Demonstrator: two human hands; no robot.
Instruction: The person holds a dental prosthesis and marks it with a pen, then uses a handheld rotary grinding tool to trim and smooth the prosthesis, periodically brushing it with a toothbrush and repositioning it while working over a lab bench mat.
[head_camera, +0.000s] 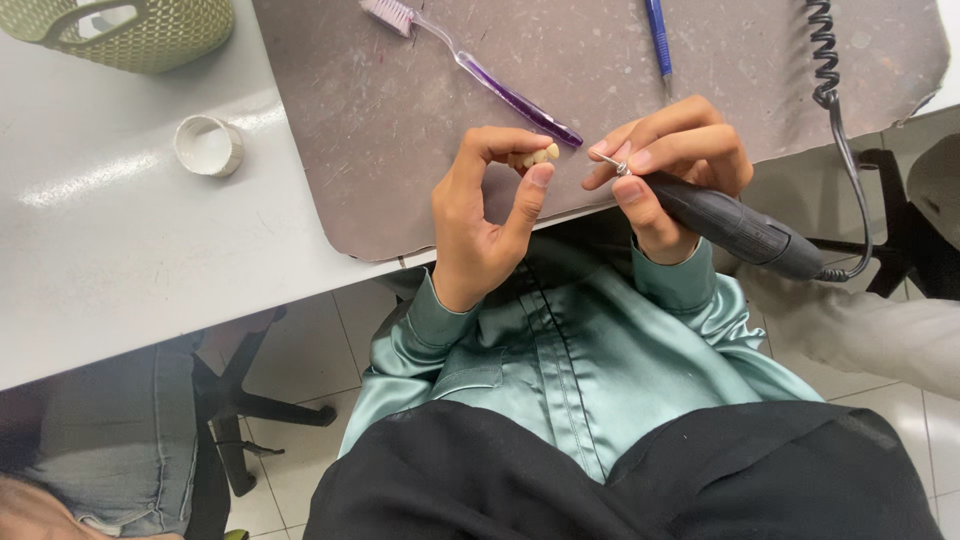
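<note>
Pinching a small cream tooth-shaped piece (543, 155) between thumb and forefinger, the left hand (487, 215) holds it just over the near edge of the grey mat (400, 130); its long axis runs roughly left to right, one end toward the tool. Right hand (668, 165): fingers closed around a dark rotary handpiece (735, 228), body slanting away to the right, slim metal bit aimed left, its tip close beside the piece, contact unclear. Judged mid-work, finish indeterminate; purple toothbrush (480, 72), blue pen (657, 35), white ring (208, 145) lie unused.
</note>
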